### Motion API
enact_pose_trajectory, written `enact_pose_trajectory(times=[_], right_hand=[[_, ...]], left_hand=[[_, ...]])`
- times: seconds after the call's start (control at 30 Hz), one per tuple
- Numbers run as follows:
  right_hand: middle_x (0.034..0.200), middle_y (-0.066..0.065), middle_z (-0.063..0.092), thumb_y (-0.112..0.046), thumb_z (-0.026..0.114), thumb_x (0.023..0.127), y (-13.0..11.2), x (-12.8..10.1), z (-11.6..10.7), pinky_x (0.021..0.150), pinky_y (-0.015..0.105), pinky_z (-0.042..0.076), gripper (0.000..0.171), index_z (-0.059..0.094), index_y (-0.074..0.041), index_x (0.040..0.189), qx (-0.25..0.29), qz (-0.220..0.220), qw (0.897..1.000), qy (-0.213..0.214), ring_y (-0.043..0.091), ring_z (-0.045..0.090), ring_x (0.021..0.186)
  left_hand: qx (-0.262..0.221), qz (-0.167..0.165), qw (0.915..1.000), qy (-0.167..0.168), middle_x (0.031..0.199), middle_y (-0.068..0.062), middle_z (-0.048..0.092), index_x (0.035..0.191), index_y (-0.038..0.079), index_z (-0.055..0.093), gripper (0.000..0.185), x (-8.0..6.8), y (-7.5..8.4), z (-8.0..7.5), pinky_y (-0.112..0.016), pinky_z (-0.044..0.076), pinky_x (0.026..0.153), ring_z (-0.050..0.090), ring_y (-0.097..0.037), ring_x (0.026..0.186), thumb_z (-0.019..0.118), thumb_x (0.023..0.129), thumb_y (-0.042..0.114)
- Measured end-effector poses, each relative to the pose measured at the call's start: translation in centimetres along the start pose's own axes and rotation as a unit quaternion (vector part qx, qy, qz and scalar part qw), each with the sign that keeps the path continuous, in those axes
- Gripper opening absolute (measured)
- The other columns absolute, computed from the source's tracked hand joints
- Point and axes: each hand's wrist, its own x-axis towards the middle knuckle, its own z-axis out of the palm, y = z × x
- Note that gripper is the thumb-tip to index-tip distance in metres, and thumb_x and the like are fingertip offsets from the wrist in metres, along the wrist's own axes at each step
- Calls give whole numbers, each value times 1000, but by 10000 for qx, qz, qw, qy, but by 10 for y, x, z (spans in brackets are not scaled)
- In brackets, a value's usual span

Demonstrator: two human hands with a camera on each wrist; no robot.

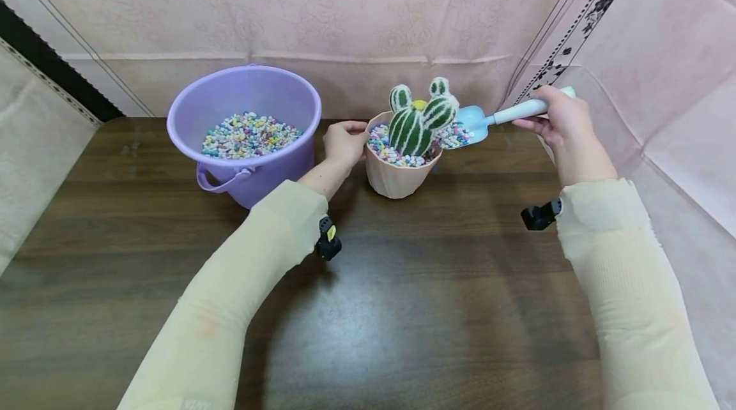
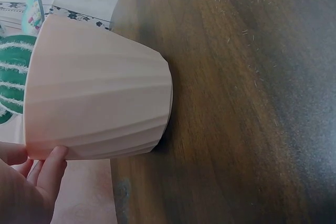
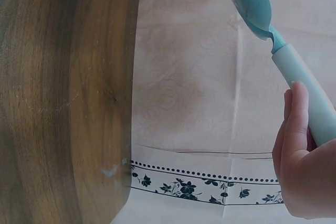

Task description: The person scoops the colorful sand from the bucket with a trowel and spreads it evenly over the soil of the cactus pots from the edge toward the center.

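Note:
A striped green cactus (image 1: 411, 132) with a yellow spot stands in a pale pink flower pot (image 1: 394, 178), among pastel pebbles (image 1: 384, 142). My left hand (image 1: 345, 145) pinches the pot's left rim between thumb and fingers; the left wrist view shows the thumb at the rim and fingertips on the wall (image 2: 94, 87). With my right hand (image 1: 566, 129) I grip the pale handle of a small blue garden trowel (image 1: 475, 121). Its blade, carrying pebbles, tilts over the pot's right rim beside the cactus. The right wrist view shows the underside of the blade (image 3: 252, 3).
A purple bucket (image 1: 276, 174) partly filled with pastel pebbles (image 1: 247, 135) stands left of the pot, its handle hanging at the front. Everything stands on a dark wooden table (image 1: 368, 308). Pink patterned cloth (image 1: 345, 7) hangs behind and at the right.

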Motion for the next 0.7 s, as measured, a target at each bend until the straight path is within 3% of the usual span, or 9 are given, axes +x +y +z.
enact_pose_trajectory(times=[0.13,0.33,0.5,0.7], right_hand=[[78,6,53,1,64,81,0,0,0,51,34,58,19,48,-6,91,-61,-17,10000,15,21,65,56],[77,5,52,1,63,82,0,0,1,52,33,59,21,46,-6,92,-150,-47,9999,33,20,65,55],[75,5,51,3,61,81,-2,1,4,52,33,59,21,45,-6,90,-176,-123,9998,16,20,65,56],[78,5,50,4,62,80,0,1,9,53,35,59,18,48,-5,86,-118,-167,9998,-8,20,64,59]], left_hand=[[-7,-47,10000,-39,107,-8,70,112,9,69,24,-2,0,-1,-34,60,71,62,-12,76,61,90,13],[-229,-264,9990,-288,112,-10,66,115,7,65,29,-8,-3,-5,-35,59,76,65,-19,85,64,88,15],[-421,-184,9981,-412,112,-13,67,116,4,61,32,-10,-3,-4,-38,59,78,65,-19,85,64,84,7],[-344,-120,9984,-421,111,-13,67,115,4,63,29,-2,-2,-6,-36,59,78,63,-17,82,60,86,4]])
